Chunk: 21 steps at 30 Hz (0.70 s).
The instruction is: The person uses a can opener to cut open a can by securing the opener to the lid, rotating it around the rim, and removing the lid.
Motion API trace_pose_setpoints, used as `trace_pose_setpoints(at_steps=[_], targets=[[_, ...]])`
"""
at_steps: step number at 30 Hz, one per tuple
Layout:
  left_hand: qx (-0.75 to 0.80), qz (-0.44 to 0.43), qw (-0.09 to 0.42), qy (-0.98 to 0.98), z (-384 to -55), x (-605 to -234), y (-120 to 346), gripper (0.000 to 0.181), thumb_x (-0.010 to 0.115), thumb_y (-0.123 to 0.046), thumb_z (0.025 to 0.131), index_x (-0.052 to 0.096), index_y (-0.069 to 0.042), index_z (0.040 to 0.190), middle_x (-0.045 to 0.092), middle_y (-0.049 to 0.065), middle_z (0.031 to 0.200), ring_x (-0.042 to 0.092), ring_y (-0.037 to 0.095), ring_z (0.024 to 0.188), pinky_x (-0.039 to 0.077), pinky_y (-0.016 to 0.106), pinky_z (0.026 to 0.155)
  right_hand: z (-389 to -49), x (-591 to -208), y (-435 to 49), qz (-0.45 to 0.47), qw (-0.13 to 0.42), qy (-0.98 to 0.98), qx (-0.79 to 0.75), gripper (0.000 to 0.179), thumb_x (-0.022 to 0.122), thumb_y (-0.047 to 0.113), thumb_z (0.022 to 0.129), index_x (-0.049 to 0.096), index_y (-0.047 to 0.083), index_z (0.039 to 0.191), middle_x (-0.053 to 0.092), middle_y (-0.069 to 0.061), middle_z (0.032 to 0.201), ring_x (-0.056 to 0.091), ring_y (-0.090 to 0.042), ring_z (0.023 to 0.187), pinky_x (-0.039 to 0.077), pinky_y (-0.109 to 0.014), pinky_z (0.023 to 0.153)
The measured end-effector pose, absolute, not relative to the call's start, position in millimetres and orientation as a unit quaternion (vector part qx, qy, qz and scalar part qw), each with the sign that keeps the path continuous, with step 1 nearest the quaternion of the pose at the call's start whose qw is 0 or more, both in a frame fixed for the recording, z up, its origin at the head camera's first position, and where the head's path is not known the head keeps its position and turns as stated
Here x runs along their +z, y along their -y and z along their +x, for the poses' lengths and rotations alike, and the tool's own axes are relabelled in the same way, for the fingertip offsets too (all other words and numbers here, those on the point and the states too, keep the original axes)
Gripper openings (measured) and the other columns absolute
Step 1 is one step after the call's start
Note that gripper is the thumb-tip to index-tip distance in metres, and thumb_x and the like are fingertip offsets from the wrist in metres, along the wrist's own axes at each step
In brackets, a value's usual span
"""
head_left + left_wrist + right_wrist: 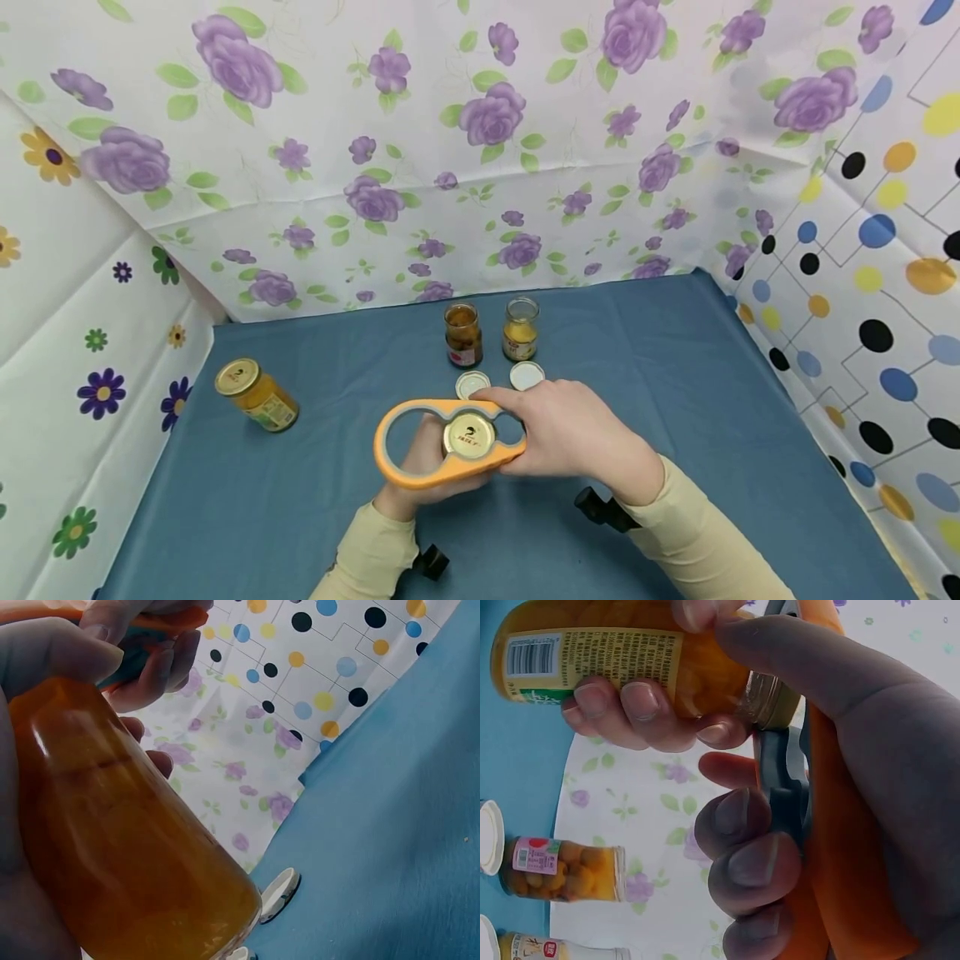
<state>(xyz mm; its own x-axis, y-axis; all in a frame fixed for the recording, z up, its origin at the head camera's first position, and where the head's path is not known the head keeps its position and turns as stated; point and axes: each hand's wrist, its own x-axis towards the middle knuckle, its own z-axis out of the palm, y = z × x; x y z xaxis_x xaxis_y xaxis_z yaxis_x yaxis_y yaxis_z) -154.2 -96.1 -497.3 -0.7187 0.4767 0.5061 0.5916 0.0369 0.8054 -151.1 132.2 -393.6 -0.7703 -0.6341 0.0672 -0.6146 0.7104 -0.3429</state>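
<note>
My left hand (pixel 426 450) grips a glass jar (pixel 615 660) of orange contents, its fingers wrapped around the labelled side in the right wrist view. The jar's gold lid (pixel 470 435) sits inside an orange jar opener (pixel 427 482) with grey inner edges. In my right hand (pixel 566 429) is the opener's narrower end, thumb on one side and curled fingers on the other. In the head view the jar's body is hidden beneath the opener and lid.
Two lidless jars, one brown (pixel 462 335) and one yellow (pixel 520 329), stand at the back of the blue-covered table (pixel 345 358). Two lids (pixel 472 384) (pixel 527 375) lie in front of them. At the left stands another lidded jar (pixel 258 396). Patterned cloth walls surround the table.
</note>
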Motion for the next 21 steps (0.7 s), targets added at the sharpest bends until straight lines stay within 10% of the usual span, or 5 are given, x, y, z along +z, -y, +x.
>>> trace_pose_setpoints(at_steps=[13, 21], targets=[[-0.625, -0.356, -0.023, 0.694, -151, -496, 100, 0.057, 0.086, -0.002, 0.082, 0.067, 0.000, 0.135, 0.075, 0.016, 0.118, 0.072, 0.021, 0.108, 0.059, 0.041, 0.097, -148, -391, -131, -0.343, 0.017, -0.926, -0.157, 0.056, 0.086, 0.057, 0.084, 0.071, 0.030, 0.130, 0.042, 0.013, 0.053, 0.040, -0.006, 0.045, 0.036, -0.030, 0.044], [-0.617, -0.316, -0.156, 0.704, -138, -488, 109, 0.058, 0.087, -0.017, 0.088, 0.065, 0.011, 0.134, 0.076, 0.012, 0.110, 0.071, 0.011, 0.099, 0.060, 0.040, 0.094, -150, -388, -136, -0.380, 0.047, -0.912, -0.147, 0.059, 0.090, 0.048, 0.080, 0.072, 0.030, 0.133, 0.040, 0.015, 0.053, 0.037, -0.005, 0.045, 0.035, -0.028, 0.045]])
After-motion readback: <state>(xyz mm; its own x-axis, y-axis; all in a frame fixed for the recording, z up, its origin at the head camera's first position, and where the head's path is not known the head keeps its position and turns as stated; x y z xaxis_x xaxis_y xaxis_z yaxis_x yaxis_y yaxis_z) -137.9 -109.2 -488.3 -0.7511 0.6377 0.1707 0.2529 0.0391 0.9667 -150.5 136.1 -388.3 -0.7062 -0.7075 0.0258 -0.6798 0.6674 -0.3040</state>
